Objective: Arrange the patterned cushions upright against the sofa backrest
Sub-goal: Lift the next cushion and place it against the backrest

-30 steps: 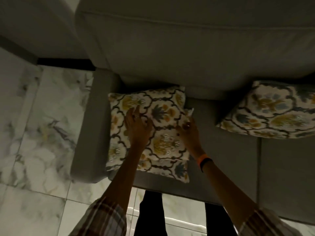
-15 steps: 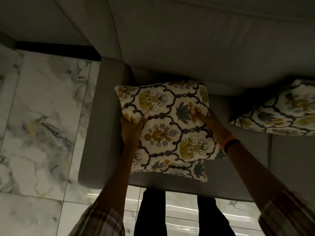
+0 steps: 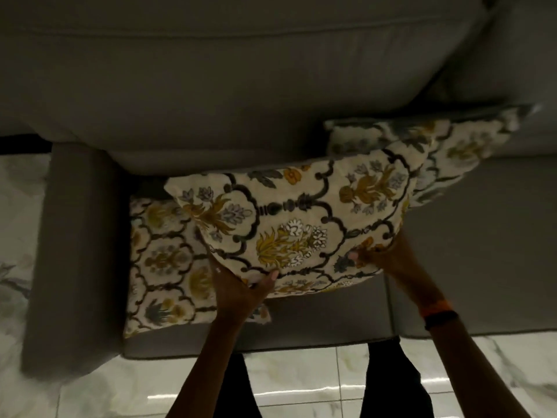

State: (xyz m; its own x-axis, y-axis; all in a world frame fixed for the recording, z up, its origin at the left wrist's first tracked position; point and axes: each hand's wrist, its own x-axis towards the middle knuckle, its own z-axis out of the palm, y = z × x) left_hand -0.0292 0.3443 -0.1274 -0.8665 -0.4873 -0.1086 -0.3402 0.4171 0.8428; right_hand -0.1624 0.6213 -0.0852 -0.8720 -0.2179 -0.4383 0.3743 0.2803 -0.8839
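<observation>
The person stands over the grey sofa (image 3: 241, 101), both hands clasped on the near edge of a patterned cushion (image 3: 301, 224) held off the seat. The left hand (image 3: 241, 289) pinches the lower left edge, thumb on top; the right hand (image 3: 381, 259) grips the lower right corner (an orange wristband (image 3: 434, 307) shows). A second cushion (image 3: 162, 267) lies flat by the armrest (image 3: 78, 251); a third cushion (image 3: 446, 146) leans at the backrest on the right.

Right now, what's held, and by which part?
Both hands, left hand and right hand, grip the lifted patterned cushion along its near bottom edge.
</observation>
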